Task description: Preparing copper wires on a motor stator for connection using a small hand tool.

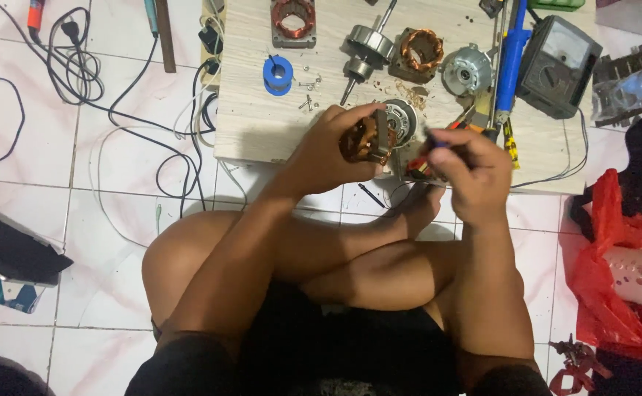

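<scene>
White floor tiles surround a low wooden desk (262, 125) strewn with motor parts. Left hand (332, 150) grips a copper-wound stator (365, 139) above the desk's near edge. Right hand (471, 176) closes on a thin tool (438, 143), tip pointing left toward the stator, just beside it.

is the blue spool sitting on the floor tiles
No, the blue spool lies on the low wooden board, beyond the left hand that holds a copper-wound motor part.
</scene>
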